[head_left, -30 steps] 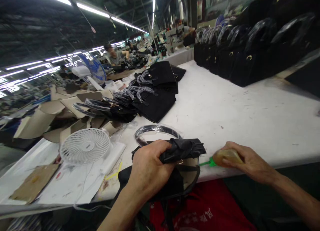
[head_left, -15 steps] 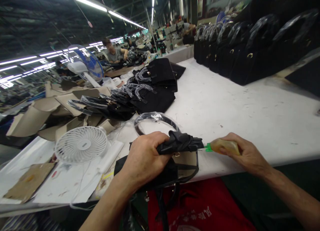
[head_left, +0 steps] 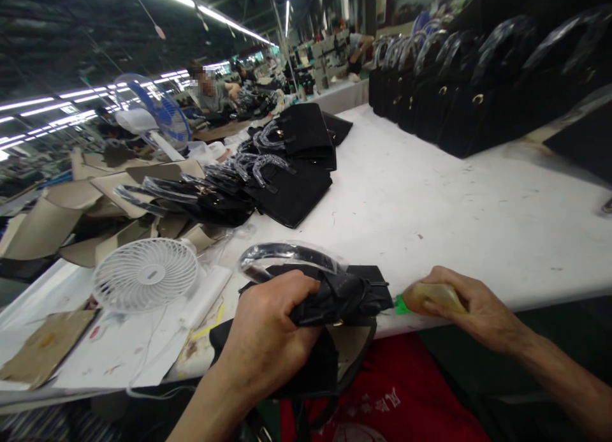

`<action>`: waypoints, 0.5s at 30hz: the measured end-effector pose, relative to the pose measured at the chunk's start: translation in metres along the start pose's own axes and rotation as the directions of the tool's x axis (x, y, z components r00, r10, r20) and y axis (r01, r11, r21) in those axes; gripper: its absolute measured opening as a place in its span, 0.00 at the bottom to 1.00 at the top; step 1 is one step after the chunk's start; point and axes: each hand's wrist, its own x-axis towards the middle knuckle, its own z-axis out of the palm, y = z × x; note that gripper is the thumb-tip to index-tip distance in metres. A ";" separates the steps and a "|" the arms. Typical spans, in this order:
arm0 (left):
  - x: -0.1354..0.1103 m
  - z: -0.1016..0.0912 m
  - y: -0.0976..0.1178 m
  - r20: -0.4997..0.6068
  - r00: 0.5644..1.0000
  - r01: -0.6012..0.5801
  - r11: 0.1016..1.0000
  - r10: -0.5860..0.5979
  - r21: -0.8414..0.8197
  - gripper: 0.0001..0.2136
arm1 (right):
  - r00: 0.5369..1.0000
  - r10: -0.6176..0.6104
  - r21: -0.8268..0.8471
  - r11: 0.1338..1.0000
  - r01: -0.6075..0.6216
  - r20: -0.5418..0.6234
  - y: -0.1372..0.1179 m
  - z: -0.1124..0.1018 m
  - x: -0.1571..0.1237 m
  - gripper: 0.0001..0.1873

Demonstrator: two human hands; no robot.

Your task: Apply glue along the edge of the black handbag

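Note:
At the table's near edge my left hand (head_left: 270,330) is closed around bunched black material of a black handbag (head_left: 329,295). The bag's plastic-wrapped handle (head_left: 291,254) arches up just beyond my knuckles, and its beige lining shows below. My right hand (head_left: 471,305) is wrapped round a yellowish squeeze bottle (head_left: 437,296) with a green nozzle (head_left: 400,305). That nozzle points left, with its thin tip at or very near the bag's right edge; whether it touches I cannot tell.
Several black bags (head_left: 287,187) lie piled beyond my left hand; more stand in a row (head_left: 459,110) at the back right. A white fan (head_left: 148,273) and a cardboard piece (head_left: 45,349) sit left, near beige panels (head_left: 57,219). A person (head_left: 213,94) works farther back.
My left hand has moved slightly down and left with the bag, whose handle now leans lower. The bottle has also dropped a little, staying near the bag's right edge.

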 end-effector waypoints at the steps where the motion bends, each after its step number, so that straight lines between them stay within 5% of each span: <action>1: -0.002 0.000 0.000 -0.010 1.000 -0.010 1.000 0.010 0.000 0.05 | 0.999 -0.007 -0.002 1.000 0.007 -0.044 0.001 0.000 0.000 0.15; 7: -0.003 0.000 0.001 -0.020 0.999 -0.028 0.999 0.028 0.020 0.06 | 0.999 -0.033 -0.004 0.999 0.033 -0.038 0.002 0.007 0.002 0.16; 10: -0.004 0.000 0.001 -0.024 0.999 -0.029 0.999 0.029 0.030 0.06 | 0.992 -0.006 -0.023 1.000 0.003 -0.125 -0.001 0.008 0.000 0.17; 15: -0.006 0.001 0.000 -0.032 0.998 -0.050 0.999 0.051 0.015 0.06 | 0.998 0.050 0.016 0.999 -0.051 0.032 -0.003 0.006 -0.006 0.17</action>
